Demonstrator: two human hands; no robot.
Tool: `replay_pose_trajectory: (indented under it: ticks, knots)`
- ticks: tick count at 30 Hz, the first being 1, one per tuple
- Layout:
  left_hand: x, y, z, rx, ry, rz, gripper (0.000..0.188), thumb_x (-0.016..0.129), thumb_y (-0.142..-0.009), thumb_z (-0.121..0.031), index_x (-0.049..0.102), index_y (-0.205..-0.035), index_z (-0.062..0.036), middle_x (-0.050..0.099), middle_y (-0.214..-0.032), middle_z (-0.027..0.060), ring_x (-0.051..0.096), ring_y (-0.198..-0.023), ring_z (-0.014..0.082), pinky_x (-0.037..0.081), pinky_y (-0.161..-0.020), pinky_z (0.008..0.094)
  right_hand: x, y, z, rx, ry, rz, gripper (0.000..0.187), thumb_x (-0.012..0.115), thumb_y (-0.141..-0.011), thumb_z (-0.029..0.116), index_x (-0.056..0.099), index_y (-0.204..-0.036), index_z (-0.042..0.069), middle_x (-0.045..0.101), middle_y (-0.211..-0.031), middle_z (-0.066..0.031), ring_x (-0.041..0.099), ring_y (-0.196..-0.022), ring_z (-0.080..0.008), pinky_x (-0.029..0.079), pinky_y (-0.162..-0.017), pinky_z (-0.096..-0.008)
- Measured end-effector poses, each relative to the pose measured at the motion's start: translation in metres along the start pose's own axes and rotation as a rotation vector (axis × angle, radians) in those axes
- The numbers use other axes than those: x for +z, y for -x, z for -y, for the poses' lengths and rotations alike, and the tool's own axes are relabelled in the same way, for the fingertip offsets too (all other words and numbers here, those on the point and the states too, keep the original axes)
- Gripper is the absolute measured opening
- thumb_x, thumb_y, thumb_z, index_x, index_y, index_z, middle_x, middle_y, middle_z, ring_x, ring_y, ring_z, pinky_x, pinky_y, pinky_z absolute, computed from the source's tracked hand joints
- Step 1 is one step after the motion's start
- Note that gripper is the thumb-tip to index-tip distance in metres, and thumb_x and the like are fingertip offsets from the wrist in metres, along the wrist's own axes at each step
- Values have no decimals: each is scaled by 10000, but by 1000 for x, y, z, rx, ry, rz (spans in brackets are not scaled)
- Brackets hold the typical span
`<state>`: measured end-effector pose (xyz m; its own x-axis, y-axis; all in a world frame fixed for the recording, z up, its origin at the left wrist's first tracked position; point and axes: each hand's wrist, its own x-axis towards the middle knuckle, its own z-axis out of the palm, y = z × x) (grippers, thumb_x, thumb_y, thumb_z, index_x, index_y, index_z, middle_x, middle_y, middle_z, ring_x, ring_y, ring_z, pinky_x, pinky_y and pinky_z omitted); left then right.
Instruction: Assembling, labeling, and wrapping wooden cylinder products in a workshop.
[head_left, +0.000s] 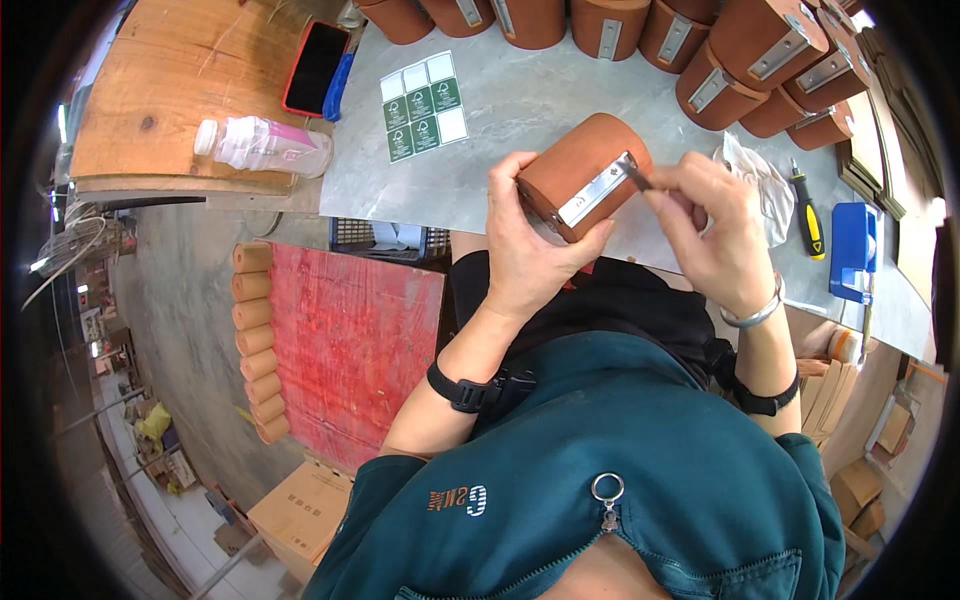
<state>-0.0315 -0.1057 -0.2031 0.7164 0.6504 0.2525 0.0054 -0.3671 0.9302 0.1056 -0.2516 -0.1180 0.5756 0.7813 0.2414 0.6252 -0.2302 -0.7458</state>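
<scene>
My left hand (540, 235) is wrapped round a brown cylinder (585, 155) and holds it tilted above the table's near edge. A silver metal strip (597, 190) runs along the side of the cylinder that faces me. My right hand (712, 225) pinches a small, thin dark piece (635, 175), whose kind I cannot make out. Its tip meets the upper end of the metal strip. The fingers of this hand are slightly blurred.
More brown cylinders (610, 28) with metal strips crowd the far side. A green-and-white label sheet (425, 108) lies left; a screwdriver (807, 212), white cloth (758, 180) and blue tape dispenser (852, 250) lie right. A phone (317, 70) and bottle (265, 146) rest on the wooden board.
</scene>
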Motion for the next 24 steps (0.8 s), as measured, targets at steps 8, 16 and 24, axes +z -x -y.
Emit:
replay_pose_trajectory:
  ticks: [8, 16, 24]
  knots:
    - [2, 0, 4, -41, 74, -13, 880, 928, -644, -177, 391, -1333, -69, 547, -1199, 149, 590, -1104, 274, 507, -940, 401, 12, 5, 9, -160, -49, 121, 87, 686, -827, 28, 676, -913, 37, 643, -825, -108, 591, -703, -314, 404, -682, -376]
    - [1, 0, 2, -51, 61, -12, 876, 937, -641, -186, 397, -1321, -68, 545, -1200, 151, 590, -1108, 275, 506, -941, 405, 10, 1, 9, -171, -29, 144, 89, 685, -823, 29, 672, -911, 27, 654, -833, -123, 608, -736, -337, 414, -695, -377]
    - [-2, 1, 2, 25, -34, 0, 868, 940, -644, -211, 404, -1312, -65, 542, -1194, 147, 591, -1091, 295, 501, -938, 405, 2, -7, -5, -3, -15, -25, 55, 694, -837, 7, 684, -888, -12, 593, -704, -107, 570, -595, -230, 438, -554, -341]
